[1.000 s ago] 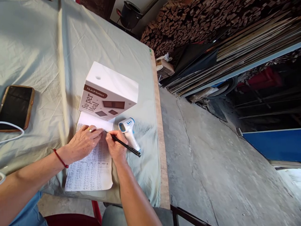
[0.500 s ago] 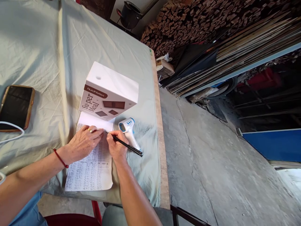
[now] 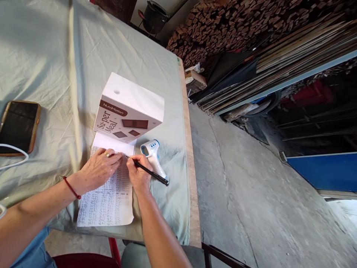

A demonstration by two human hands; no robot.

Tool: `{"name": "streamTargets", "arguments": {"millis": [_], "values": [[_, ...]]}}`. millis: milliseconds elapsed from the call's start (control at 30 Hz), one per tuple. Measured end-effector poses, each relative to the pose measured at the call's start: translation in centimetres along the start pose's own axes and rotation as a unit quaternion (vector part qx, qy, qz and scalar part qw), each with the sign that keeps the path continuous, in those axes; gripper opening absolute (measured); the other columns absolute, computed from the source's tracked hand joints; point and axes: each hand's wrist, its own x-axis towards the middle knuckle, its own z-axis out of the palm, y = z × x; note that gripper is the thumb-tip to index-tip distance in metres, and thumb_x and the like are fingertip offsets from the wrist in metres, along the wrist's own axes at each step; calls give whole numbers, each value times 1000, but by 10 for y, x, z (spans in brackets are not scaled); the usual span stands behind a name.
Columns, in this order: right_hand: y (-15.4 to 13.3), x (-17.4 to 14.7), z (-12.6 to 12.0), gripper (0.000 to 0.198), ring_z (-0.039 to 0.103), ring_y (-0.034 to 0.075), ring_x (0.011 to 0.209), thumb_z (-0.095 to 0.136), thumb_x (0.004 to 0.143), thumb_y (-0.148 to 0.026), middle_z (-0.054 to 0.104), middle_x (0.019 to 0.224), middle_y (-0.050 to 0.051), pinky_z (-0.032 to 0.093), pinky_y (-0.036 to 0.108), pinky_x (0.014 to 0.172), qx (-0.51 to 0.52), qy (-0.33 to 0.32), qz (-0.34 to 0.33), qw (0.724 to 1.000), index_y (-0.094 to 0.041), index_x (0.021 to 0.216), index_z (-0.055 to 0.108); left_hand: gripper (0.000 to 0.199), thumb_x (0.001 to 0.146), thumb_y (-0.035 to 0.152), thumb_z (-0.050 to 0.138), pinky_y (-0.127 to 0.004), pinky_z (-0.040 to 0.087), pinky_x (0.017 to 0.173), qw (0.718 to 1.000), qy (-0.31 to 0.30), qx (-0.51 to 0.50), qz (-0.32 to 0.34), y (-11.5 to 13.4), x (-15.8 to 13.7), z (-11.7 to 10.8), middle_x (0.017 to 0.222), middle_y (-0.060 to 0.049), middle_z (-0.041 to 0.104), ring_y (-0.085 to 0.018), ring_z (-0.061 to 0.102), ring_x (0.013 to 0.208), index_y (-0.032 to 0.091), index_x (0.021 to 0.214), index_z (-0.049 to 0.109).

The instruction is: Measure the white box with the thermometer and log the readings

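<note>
A black pen (image 3: 150,172) is gripped in my right hand (image 3: 138,174), its tip down on a sheet of paper (image 3: 106,208) filled with rows of handwriting. My left hand (image 3: 102,169), with a gold ring and a red cord bracelet at the wrist, lies flat on the same sheet, fingertips close to the pen tip. A white box (image 3: 131,108) marked "NutriMotion Super Meal" stands at the far end of the paper and covers part of it. Just right of the paper, beside my right hand, lies a white and blue handheld thermometer (image 3: 153,154).
A phone (image 3: 19,126) with a white cable (image 3: 13,149) lies on the cloth-covered table (image 3: 47,74) to the left. The table's wooden edge (image 3: 192,178) runs along the right, with concrete floor beyond. Stacked firewood (image 3: 223,29) and boards (image 3: 292,52) stand behind.
The back end of the pen has shifted very slightly to the left. My left hand, the paper, the box and the thermometer stay in place.
</note>
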Motion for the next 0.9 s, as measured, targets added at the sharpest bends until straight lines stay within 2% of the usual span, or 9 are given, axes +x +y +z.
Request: {"name": "streamTargets", "arguments": {"millis": [367, 633, 900], "values": [[1, -1, 1, 15, 55, 13, 55, 54, 82, -31, 61, 61, -2, 47, 26, 55, -3, 4, -5, 1000, -22, 70, 55, 24, 95, 5, 46, -37, 40, 82, 1000, -1, 7, -1, -1, -1, 2, 125, -7, 64, -22, 54, 103, 16, 104, 66], [0, -2, 0, 17, 55, 13, 55, 53, 83, -33, 62, 61, -2, 47, 26, 57, 3, 32, 7, 999, -21, 72, 58, 31, 93, 2, 44, -37, 40, 81, 1000, -16, -18, -13, 1, 0, -2, 122, -8, 65, -23, 55, 104, 16, 111, 64], [2, -1, 1, 18, 55, 13, 56, 53, 84, -35, 61, 63, -1, 47, 26, 57, -5, 14, 8, 1000, -21, 72, 56, 31, 94, 2, 41, -39, 42, 81, 1000, -20, -10, -11, 0, 0, -4, 126, -8, 65, -23, 57, 105, 16, 109, 65]]}}
